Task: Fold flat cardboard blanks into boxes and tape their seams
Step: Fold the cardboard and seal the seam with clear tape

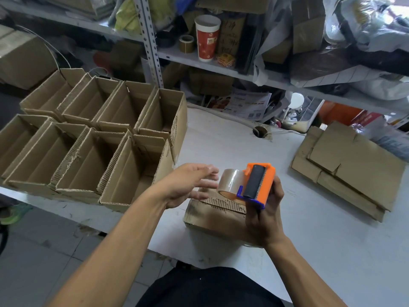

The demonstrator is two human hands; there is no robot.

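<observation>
Head view, taking the tape dispenser as the landmark. The right hand grips it from below, fingers curled round its handle, so the orange body and the clear tape roll sit lifted over the table. Just left of the dispenser the left hand hovers with fingers spread and relaxed, holding nothing, its fingertips near the roll; blur hides whether they touch the tape.

Directly beneath the dispenser lies the box in hand, folded shut on its upper face, a corrugated flap edge showing across the top. Whether its seam already carries tape I cannot tell; glossy patches near its left end may be tape. My judgement is that this box is at the taping step.

Well to the left of the dispenser stand 8 finished boxes, open-topped, packed in 2 rows of 4 at the table's far-left side. Well to the right of the dispenser lies a stack of flat blanks, not yet folded. So a good batch looks done, 1 box is in progress, and several blanks remain.
</observation>
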